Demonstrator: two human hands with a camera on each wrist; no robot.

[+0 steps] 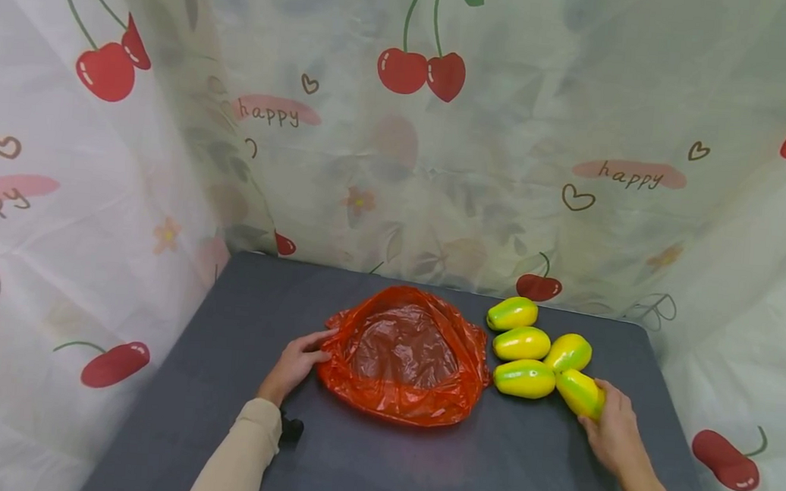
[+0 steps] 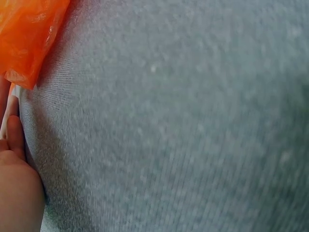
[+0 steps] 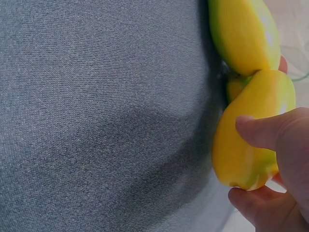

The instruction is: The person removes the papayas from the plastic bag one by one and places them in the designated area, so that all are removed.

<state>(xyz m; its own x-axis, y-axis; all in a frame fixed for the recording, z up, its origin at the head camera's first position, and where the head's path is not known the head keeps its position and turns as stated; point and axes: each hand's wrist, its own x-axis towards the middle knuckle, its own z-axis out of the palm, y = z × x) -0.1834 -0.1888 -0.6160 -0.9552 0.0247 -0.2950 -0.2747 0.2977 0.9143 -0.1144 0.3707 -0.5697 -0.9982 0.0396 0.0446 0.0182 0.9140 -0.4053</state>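
An orange-red plastic bag [image 1: 406, 357] lies spread open on the grey table [image 1: 237, 318]. My left hand [image 1: 294, 360] grips the bag's left edge; the left wrist view shows a corner of the bag [image 2: 26, 34] above the palm [image 2: 17, 188]. Right of the bag lie several yellow-green mangoes [image 1: 523, 344]. My right hand [image 1: 609, 424] holds the nearest mango [image 1: 580, 392] at its near end. In the right wrist view the thumb [image 3: 265, 130] and fingers curl round that mango [image 3: 246, 145], with another mango [image 3: 241, 34] just beyond.
Cherry-patterned plastic sheeting [image 1: 442, 127] walls in the table at the back and both sides. Bare grey tabletop lies in front of the bag and between my arms.
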